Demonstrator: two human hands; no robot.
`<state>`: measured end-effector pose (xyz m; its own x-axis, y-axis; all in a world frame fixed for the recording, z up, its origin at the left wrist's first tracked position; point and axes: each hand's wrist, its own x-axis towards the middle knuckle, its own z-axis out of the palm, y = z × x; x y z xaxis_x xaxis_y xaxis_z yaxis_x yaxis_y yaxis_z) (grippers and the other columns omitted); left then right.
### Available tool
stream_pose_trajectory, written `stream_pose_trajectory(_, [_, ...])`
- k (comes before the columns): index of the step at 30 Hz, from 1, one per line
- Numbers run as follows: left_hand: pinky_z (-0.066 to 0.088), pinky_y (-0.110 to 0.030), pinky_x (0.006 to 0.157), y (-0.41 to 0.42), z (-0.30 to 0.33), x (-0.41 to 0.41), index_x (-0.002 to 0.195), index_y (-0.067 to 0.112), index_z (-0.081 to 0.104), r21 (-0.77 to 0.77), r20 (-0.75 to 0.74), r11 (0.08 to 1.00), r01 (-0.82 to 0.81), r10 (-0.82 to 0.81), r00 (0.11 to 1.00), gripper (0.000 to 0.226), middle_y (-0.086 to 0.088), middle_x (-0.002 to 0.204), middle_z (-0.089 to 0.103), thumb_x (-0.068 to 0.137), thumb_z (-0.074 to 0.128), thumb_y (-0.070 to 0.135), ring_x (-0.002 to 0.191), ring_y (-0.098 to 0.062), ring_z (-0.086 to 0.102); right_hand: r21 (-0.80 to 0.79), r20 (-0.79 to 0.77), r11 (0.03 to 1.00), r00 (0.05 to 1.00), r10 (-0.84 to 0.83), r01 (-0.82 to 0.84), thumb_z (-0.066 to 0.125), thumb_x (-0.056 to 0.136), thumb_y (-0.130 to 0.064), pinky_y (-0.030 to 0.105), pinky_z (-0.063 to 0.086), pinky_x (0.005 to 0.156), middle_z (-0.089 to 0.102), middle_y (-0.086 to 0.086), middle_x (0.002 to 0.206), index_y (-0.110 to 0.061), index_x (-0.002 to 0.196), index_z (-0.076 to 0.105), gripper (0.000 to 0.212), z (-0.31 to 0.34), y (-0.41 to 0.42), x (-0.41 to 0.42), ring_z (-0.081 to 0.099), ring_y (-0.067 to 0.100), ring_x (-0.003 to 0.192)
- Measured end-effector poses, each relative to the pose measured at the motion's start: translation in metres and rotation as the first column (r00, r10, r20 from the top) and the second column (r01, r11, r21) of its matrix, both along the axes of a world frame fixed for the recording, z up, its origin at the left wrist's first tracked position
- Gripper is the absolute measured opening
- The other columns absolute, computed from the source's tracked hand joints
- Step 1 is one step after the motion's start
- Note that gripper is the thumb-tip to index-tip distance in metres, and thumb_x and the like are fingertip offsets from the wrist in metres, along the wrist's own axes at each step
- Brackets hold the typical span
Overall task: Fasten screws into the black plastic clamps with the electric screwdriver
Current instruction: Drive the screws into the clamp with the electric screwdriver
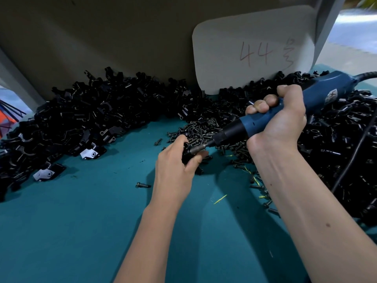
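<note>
The left hand (pixel 175 160) pinches a small black clamp (pixel 186 155) between thumb and fingers, just above the table (pixel 81 221), while the right hand (pixel 279 117) is curled tight around the blue electric screwdriver (pixel 289 107). The screwdriver slants down to the left, and its metal bit (pixel 199 149) meets the clamp right at the left thumb; the screw itself is hidden there.

The likeliest trouble is the bit slipping off the screw head. The tool comes in at a slant, so if it is not in line with the hole the screw could go in crooked or spoil the plastic thread. A slip would also drive the bit toward the thumb, which lies touching it. The clamp is small and held only by fingertips, so the turning force may twist it out of the pinch.

A pile of loose screws (pixel 202 129) lies just behind the hands, with stray ones scattered nearer, one of them alone (pixel 143 185) to the left of the left wrist. Heaps of black clamps (pixel 91 111) ring the work area on the left, back and right. The black cord (pixel 353 160) trails across the right heap and could snag on it. A white card (pixel 253 50) marked 44 leans against the back wall. Nothing stands between tool and clamp.
</note>
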<state>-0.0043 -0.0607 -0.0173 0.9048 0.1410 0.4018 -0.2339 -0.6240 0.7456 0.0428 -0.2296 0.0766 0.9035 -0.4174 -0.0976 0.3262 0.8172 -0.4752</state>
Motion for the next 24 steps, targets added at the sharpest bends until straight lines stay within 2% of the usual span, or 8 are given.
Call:
stream_pose_trajectory(9, [0.039, -0.041, 0.058, -0.002, 0.004, -0.003, 0.086, 0.018, 0.047, 0.005, 0.072, 0.999, -0.049, 0.049, 0.996, 0.032, 0.003, 0.082, 0.053, 0.091, 0.078, 0.026, 0.068, -0.022, 0.042, -0.035, -0.089, 0.996, 0.992, -0.088, 0.085, 0.058, 0.087, 0.0, 0.028, 0.039, 0.049, 0.045, 0.001, 0.056, -0.011, 0.082, 0.043, 0.019, 0.005, 0.002, 0.0, 0.04, 0.016, 0.043])
stream_pose_trajectory(13, [0.03, -0.029, 0.057, -0.006, 0.012, -0.005, 0.086, 0.022, 0.038, 0.105, 0.166, 0.991, -0.077, 0.059, 0.984, 0.041, 0.003, 0.078, 0.045, 0.093, 0.077, 0.03, 0.069, -0.019, 0.037, -0.023, -0.114, 0.994, 0.988, -0.105, 0.103, 0.059, 0.086, 0.0, 0.029, 0.038, 0.05, 0.045, 0.001, 0.057, -0.01, 0.09, 0.043, 0.019, 0.006, -0.003, 0.001, 0.04, 0.016, 0.044])
stream_pose_trajectory(16, [0.027, -0.029, 0.057, -0.008, 0.01, -0.003, 0.086, 0.024, 0.035, 0.113, 0.17, 0.99, -0.084, 0.064, 0.983, 0.042, 0.001, 0.077, 0.044, 0.093, 0.076, 0.031, 0.068, -0.02, 0.035, -0.026, -0.08, 0.997, 0.994, -0.068, 0.066, 0.061, 0.088, -0.004, 0.028, 0.039, 0.051, 0.045, 0.001, 0.058, -0.011, 0.086, 0.044, 0.019, 0.007, -0.009, 0.002, 0.04, 0.016, 0.045])
stream_pose_trajectory(18, [0.032, -0.028, 0.056, -0.008, 0.007, -0.002, 0.083, 0.02, 0.037, 0.095, 0.161, 0.994, -0.061, 0.045, 0.986, 0.042, 0.001, 0.076, 0.046, 0.092, 0.077, 0.029, 0.068, -0.021, 0.039, -0.037, -0.009, 0.999, 1.0, 0.016, -0.016, 0.063, 0.093, -0.01, 0.027, 0.039, 0.051, 0.045, -0.001, 0.059, -0.013, 0.087, 0.044, 0.02, 0.009, -0.013, 0.001, 0.041, 0.014, 0.047])
stream_pose_trajectory(20, [0.035, -0.028, 0.055, -0.006, 0.006, -0.002, 0.08, 0.017, 0.042, 0.043, 0.117, 0.999, -0.032, 0.027, 0.993, 0.04, 0.006, 0.072, 0.05, 0.091, 0.076, 0.036, 0.066, -0.02, 0.044, -0.056, 0.083, 0.994, 0.991, 0.101, -0.096, 0.064, 0.097, -0.018, 0.025, 0.04, 0.051, 0.045, -0.003, 0.06, -0.016, 0.083, 0.045, 0.024, 0.012, -0.017, 0.0, 0.041, 0.011, 0.047])
stream_pose_trajectory(22, [0.032, -0.027, 0.053, 0.0, 0.008, 0.0, 0.074, 0.02, 0.041, -0.094, 0.054, 0.993, -0.077, 0.083, 0.995, 0.042, 0.01, 0.062, 0.048, 0.09, 0.071, 0.044, 0.058, -0.013, 0.04, -0.022, 0.169, 0.991, 0.976, 0.137, -0.135, 0.064, 0.098, -0.023, 0.024, 0.04, 0.051, 0.046, -0.006, 0.058, -0.018, 0.076, 0.048, 0.027, 0.017, -0.025, -0.002, 0.042, 0.009, 0.047])
stream_pose_trajectory(23, [0.031, -0.029, 0.052, 0.005, 0.01, 0.001, 0.072, 0.021, 0.038, -0.243, 0.013, 0.964, -0.108, 0.115, 0.993, 0.044, 0.011, 0.059, 0.043, 0.093, 0.069, 0.045, 0.055, -0.013, 0.036, 0.021, 0.2, 0.99, 0.97, 0.135, -0.142, 0.065, 0.097, -0.024, 0.023, 0.041, 0.05, 0.048, -0.006, 0.058, -0.019, 0.073, 0.049, 0.029, 0.02, -0.031, -0.002, 0.043, 0.008, 0.046])
stream_pose_trajectory(24, [0.029, -0.03, 0.049, 0.009, 0.013, 0.001, 0.072, 0.023, 0.036, -0.448, -0.033, 0.885, -0.127, 0.125, 0.992, 0.045, 0.011, 0.059, 0.037, 0.097, 0.067, 0.044, 0.052, -0.014, 0.032, 0.066, 0.213, 0.988, 0.969, 0.126, -0.143, 0.066, 0.096, -0.024, 0.023, 0.042, 0.05, 0.049, -0.007, 0.058, -0.018, 0.071, 0.051, 0.03, 0.023, -0.035, -0.003, 0.045, 0.008, 0.045])
